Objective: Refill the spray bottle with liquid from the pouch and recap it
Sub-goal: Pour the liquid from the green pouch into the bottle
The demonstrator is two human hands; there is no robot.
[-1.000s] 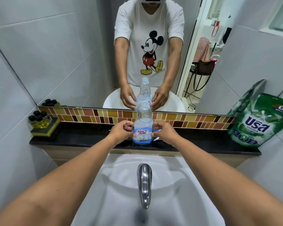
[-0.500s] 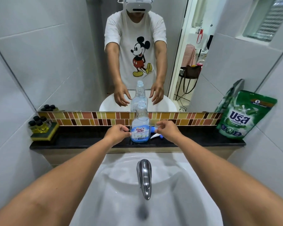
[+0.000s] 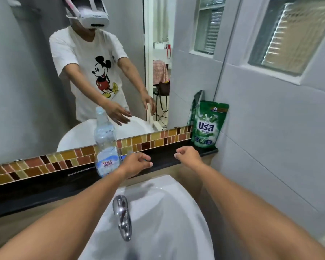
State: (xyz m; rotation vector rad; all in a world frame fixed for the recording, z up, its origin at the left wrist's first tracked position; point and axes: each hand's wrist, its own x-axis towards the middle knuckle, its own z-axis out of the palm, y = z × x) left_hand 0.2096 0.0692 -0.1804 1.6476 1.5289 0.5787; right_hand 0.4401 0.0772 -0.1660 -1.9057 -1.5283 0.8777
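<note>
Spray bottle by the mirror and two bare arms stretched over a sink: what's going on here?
A person is set to refill the spray bottle, which stands uncapped on the black ledge under the mirror. Neither hand holds anything: the left hand hovers just right of the bottle, the right hand nearer the green pouch, which stands untouched in the ledge's corner.

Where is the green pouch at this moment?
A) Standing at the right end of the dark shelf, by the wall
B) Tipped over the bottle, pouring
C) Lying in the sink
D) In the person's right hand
A: the green pouch stands upright at the right end of the dark shelf by the wall, and neither the left hand nor the right hand touches it.
</note>
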